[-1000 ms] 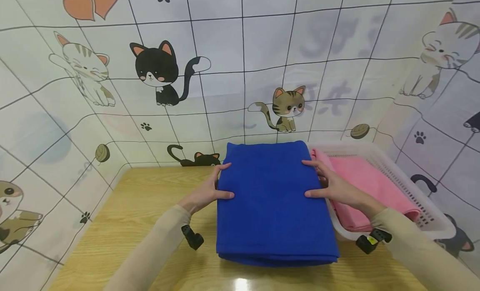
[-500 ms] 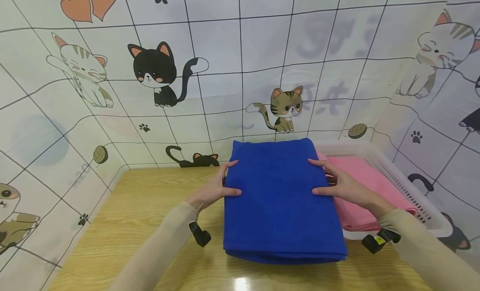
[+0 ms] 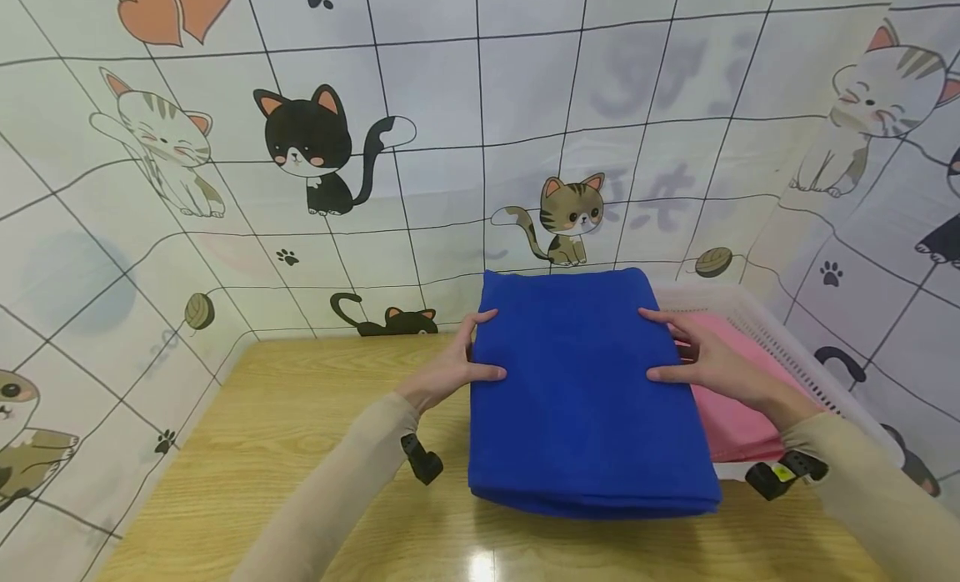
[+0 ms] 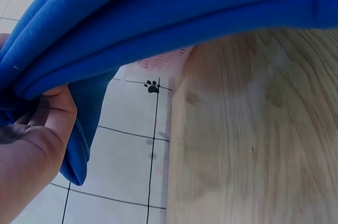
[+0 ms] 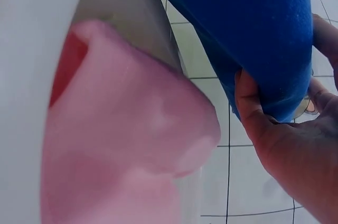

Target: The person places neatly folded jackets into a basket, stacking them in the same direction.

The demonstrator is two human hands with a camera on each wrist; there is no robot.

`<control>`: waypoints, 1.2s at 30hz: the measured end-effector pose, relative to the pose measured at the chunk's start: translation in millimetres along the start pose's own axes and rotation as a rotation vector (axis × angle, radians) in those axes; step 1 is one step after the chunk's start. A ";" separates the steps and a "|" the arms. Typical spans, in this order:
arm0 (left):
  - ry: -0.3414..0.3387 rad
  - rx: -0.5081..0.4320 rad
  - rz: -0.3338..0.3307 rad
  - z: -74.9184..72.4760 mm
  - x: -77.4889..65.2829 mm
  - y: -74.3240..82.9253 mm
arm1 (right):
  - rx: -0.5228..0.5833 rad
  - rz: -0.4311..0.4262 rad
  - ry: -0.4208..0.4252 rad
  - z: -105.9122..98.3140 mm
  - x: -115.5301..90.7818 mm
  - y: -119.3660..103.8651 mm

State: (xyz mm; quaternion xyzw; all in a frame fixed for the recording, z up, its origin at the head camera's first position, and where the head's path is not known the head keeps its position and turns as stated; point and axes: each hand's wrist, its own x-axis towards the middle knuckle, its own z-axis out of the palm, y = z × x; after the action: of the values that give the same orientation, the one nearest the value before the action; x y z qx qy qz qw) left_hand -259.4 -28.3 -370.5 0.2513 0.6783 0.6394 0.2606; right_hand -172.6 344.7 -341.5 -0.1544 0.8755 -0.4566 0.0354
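Observation:
Between both hands hangs a folded blue cloth (image 3: 581,398), a thick flat bundle held above the table. My left hand (image 3: 450,367) grips its left side, thumb on top and other fingers partly tucked beneath; in the left wrist view those fingers curl into the layered folds of the blue cloth (image 4: 158,18). My right hand (image 3: 705,361) grips the opposite side, and the right wrist view shows its thumb and fingers around the rounded edge of the blue cloth (image 5: 253,34). Just under the cloth's right side lies a folded pink cloth (image 3: 738,415) in a white basket (image 3: 862,428).
The perforated basket stands at the table's right, partly covered from view by the blue cloth and right arm. Wood-grain tabletop (image 3: 300,423) stretches to the left. A wall covering with cat drawings (image 3: 307,148) closes off the back and both sides.
Both hands have carried the blue cloth rightward and slightly up, so it now overlaps more of the basket and pink cloth in the head view. The grip looks unchanged.

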 end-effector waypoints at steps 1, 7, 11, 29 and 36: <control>0.000 -0.006 0.001 1.3 1.5 1.0 | 0.002 0.001 0.000 -1.7 -0.6 0.9; 0.017 -0.010 -0.001 10.7 10.4 5.9 | -0.035 0.014 0.016 -13.7 -5.8 4.0; 0.020 -0.024 0.010 19.1 17.4 11.5 | -0.062 -0.011 0.024 -26.0 -8.8 0.2; -0.002 -0.166 0.042 72.2 53.3 28.9 | -0.164 0.047 0.029 -79.9 -22.8 4.1; -0.017 -0.239 0.028 92.2 67.9 27.3 | -0.191 0.063 0.078 -93.8 -29.1 12.8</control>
State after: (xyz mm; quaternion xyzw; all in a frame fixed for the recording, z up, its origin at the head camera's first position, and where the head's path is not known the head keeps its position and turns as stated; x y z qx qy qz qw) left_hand -247.1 87.0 -349.7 0.2332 0.5914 0.7170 0.2857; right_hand -167.1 434.4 -299.7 -0.1117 0.9202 -0.3752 0.0008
